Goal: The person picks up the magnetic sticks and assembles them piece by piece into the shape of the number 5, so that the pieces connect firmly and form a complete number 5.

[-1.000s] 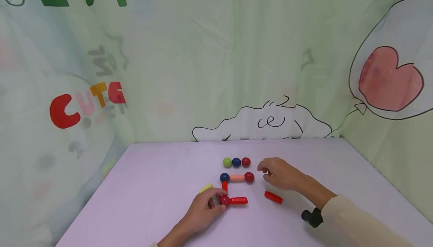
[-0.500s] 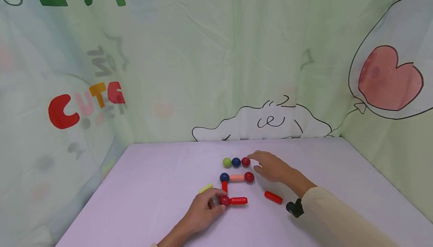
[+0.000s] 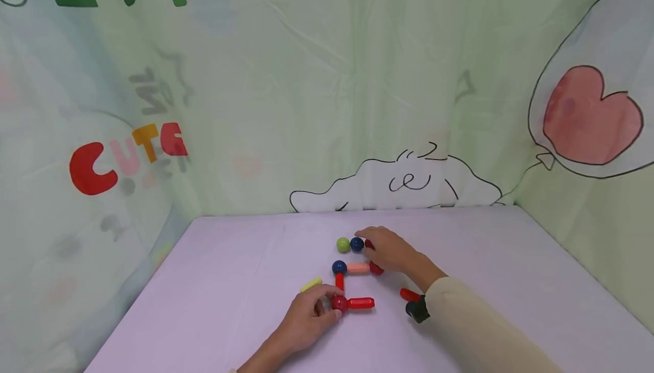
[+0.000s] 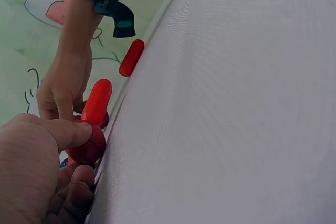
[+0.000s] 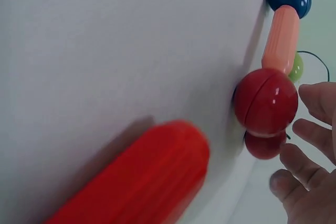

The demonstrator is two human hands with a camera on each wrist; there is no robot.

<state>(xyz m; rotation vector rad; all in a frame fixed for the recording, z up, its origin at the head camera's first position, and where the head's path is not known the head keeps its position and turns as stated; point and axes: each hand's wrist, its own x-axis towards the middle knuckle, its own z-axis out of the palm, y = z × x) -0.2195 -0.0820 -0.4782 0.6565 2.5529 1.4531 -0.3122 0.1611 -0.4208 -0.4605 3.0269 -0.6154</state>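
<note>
My left hand (image 3: pixel 308 317) pinches a red ball (image 3: pixel 339 304) between thumb and fingers. One red rod (image 3: pixel 361 303) sticks out rightward from that ball; a second red rod (image 3: pixel 339 282) joins it to a blue ball (image 3: pixel 339 267). From there a pink rod (image 3: pixel 357 268) leads to another red ball (image 5: pixel 266 101). My right hand (image 3: pixel 392 252) hovers over the back row, fingers spread around the loose red ball (image 5: pixel 264 145) without visibly gripping it. Beside that ball lie a loose blue ball (image 3: pixel 356 244) and a green ball (image 3: pixel 343 244).
A yellow rod (image 3: pixel 311 284) lies behind the left hand. To the right, a loose red rod (image 3: pixel 410 294) is partly covered by the black device (image 3: pixel 419 309) on the right wrist. A printed curtain (image 3: pixel 255 106) hangs beyond the lilac tabletop (image 3: pixel 219 282).
Moving left, my right hand has come over the back row and now partly hides its red ball and the one at the pink rod's end. The left hand has stayed put.
</note>
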